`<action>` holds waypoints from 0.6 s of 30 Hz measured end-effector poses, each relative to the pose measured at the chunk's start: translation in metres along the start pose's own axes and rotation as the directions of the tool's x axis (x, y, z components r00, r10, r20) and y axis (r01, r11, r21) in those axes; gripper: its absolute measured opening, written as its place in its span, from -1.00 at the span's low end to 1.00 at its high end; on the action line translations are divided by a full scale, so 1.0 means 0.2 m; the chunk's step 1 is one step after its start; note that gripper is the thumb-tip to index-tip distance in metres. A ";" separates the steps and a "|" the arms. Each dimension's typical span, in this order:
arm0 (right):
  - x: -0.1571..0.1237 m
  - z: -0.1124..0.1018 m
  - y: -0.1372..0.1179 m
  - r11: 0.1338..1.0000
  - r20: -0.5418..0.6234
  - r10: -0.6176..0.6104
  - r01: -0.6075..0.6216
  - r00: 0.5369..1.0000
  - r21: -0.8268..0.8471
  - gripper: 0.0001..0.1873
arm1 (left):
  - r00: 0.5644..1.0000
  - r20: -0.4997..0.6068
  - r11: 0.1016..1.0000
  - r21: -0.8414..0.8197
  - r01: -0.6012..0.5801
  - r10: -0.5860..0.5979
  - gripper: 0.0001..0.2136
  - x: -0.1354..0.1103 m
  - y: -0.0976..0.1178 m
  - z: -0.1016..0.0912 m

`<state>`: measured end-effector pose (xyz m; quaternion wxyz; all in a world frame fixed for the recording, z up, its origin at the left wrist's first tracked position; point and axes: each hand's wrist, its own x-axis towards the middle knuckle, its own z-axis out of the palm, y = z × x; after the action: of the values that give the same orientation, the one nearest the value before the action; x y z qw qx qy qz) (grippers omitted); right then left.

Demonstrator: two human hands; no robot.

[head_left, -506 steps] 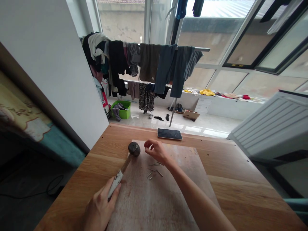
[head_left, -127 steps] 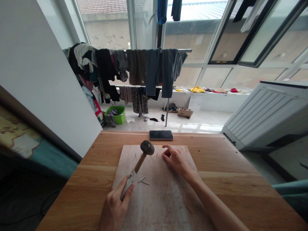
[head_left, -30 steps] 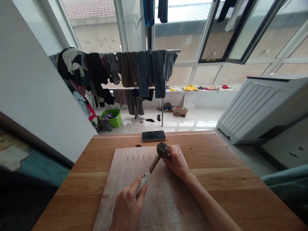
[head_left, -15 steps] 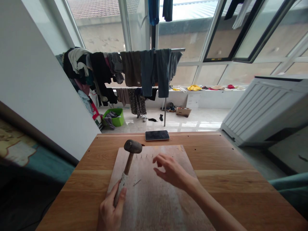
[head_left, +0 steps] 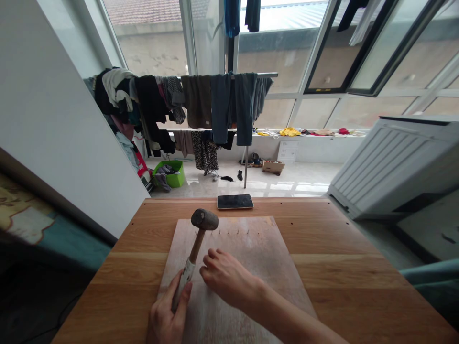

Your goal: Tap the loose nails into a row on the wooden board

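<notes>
My left hand (head_left: 168, 316) is wrapped round the wooden handle of a hammer (head_left: 198, 239), whose dark head is raised over the far left part of a pale wooden board (head_left: 258, 258). A row of several small nails (head_left: 233, 232) stands upright near the board's far edge. My right hand (head_left: 224, 277) is low over the board just right of the hammer handle, fingers curled down onto the wood. Whether they pinch anything is hidden.
The board lies on a wooden table (head_left: 344, 258). A dark phone (head_left: 235, 201) lies flat at the table's far edge. Beyond are a rack of hanging clothes (head_left: 186, 102), a green basket (head_left: 171, 174) on the floor, and a white radiator (head_left: 390, 162) to the right.
My right hand has drawn back from the nail row toward me and to the left, down to where a loose nail lay on the board. The hammer has stayed raised at the left.
</notes>
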<state>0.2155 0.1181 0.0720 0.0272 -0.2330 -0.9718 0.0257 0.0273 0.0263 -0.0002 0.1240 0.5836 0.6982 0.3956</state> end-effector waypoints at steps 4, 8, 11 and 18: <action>-0.02 0.00 0.00 0.999 -0.050 -0.037 0.037 0.998 0.012 -0.91 | 1.000 0.004 1.000 -0.008 0.004 -0.004 -0.56 0.00 -0.01 0.00; 0.01 0.04 -0.03 0.999 0.019 -0.045 0.045 0.999 0.019 -0.89 | 0.999 0.044 1.000 -0.002 0.010 -0.010 -0.55 0.00 -0.03 0.00; 0.00 0.03 -0.03 1.000 0.038 -0.025 0.025 0.999 0.018 -0.90 | 0.999 0.044 1.000 0.006 0.014 -0.014 -0.56 0.00 -0.04 -0.01; -0.11 -0.10 0.14 0.992 -0.087 0.064 -0.055 0.994 0.112 -0.87 | 0.999 0.016 0.999 0.014 0.039 -0.039 -0.54 0.00 -0.02 0.01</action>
<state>0.2484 0.1339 0.0891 0.0829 -0.2610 -0.9593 0.0691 0.0258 0.0260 -0.0034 0.1334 0.5739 0.7112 0.3834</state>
